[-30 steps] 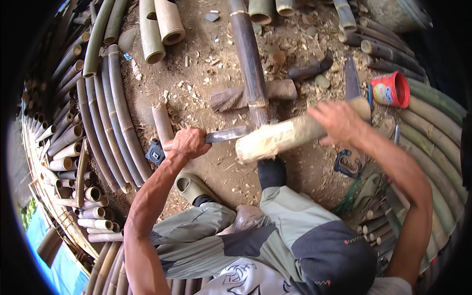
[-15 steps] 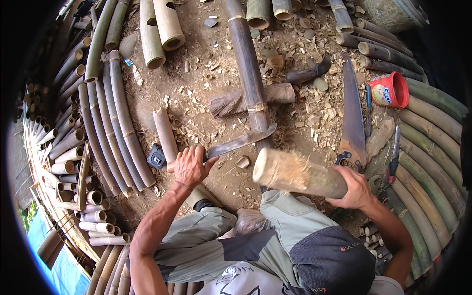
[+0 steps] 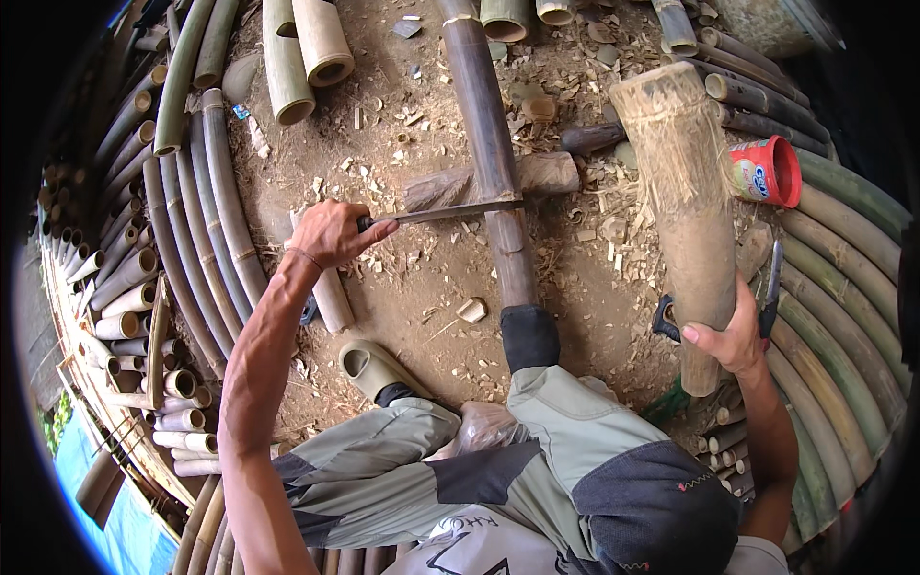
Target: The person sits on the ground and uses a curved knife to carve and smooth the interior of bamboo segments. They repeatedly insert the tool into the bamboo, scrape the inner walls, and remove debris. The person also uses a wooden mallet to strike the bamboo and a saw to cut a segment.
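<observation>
My left hand [image 3: 331, 233] is wrapped round the handle of a machete [image 3: 446, 214]. Its blade lies crosswise at a dark bamboo pole [image 3: 479, 105]; whether the edge has entered the pole I cannot tell. The pole runs lengthwise and rests across a short log [image 3: 550, 174], its near end by my dark-cuffed ankle [image 3: 529, 337]. In my right hand [image 3: 733, 331] is a thick wooden mallet [image 3: 676, 153] with a frayed, worn head, gripped near its narrow lower end. It is raised at the right, head pointing away from me, apart from pole and machete.
Bamboo poles lie stacked at the left [image 3: 206, 220] and right [image 3: 843, 287]. A red tub [image 3: 781, 171] stands behind the mallet, which hides most of a saw. A knife [image 3: 771, 287] lies beside my right hand. A short bamboo piece [image 3: 333, 299] and wood chips litter the ground.
The mallet has swung from lying sideways near my knee to upright at the right. My left hand and the machete have moved farther away along the pole, the blade now nearly level.
</observation>
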### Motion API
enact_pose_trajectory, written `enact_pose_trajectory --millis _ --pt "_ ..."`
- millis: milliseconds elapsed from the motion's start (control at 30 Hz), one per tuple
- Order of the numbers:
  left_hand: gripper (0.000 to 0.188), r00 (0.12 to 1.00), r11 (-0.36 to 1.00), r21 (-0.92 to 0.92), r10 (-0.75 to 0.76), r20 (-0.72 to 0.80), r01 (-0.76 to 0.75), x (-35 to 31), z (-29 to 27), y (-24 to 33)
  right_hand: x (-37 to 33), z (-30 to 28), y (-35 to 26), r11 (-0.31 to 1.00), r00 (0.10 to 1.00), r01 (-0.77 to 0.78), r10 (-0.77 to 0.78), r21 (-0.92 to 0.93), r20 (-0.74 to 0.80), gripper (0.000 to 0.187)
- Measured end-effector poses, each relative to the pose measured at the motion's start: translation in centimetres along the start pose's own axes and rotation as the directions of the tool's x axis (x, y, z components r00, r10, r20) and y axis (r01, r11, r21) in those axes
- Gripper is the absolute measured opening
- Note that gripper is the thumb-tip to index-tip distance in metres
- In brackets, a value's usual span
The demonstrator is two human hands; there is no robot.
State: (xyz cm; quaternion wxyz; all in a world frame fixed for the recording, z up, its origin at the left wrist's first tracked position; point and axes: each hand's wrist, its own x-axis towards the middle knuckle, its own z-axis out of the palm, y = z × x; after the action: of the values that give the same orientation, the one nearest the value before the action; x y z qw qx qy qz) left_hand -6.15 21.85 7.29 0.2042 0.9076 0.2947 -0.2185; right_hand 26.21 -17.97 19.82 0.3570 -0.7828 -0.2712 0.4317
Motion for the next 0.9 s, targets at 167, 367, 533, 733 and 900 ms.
enact_pose_trajectory --millis 167,367,533,733,900 --pt "0.071 0.999 0.998 0.044 0.035 -0.031 -0.033 -0.2 -0.1 -0.2 1.8 0.9 -3.3 0.988 0.989 0.146 -0.145 0.054 -0.020 0.103" --pt "0.069 0.998 0.999 0.038 -0.007 -0.068 0.010 -0.6 1.1 -0.2 6.7 8.9 -2.2 0.738 0.720 0.622 -0.670 -0.262 -0.177 0.107" --pt "0.069 0.993 0.995 0.070 -0.075 0.093 0.069 0.0 1.0 0.2 10.3 10.2 -1.4 0.846 0.936 0.345 -0.342 -0.406 0.082 0.101" --pt "0.070 0.993 0.997 0.030 -0.069 0.100 0.067 0.2 1.3 -0.2 9.4 9.8 -3.1 0.797 0.751 0.556 -0.603 -0.235 -0.269 0.095" --pt "0.075 0.991 0.998 0.044 -0.055 0.120 0.050 1.0 1.6 -0.7 10.6 9.2 -1.9 0.865 0.960 0.271 -0.214 -0.422 0.178 0.098"
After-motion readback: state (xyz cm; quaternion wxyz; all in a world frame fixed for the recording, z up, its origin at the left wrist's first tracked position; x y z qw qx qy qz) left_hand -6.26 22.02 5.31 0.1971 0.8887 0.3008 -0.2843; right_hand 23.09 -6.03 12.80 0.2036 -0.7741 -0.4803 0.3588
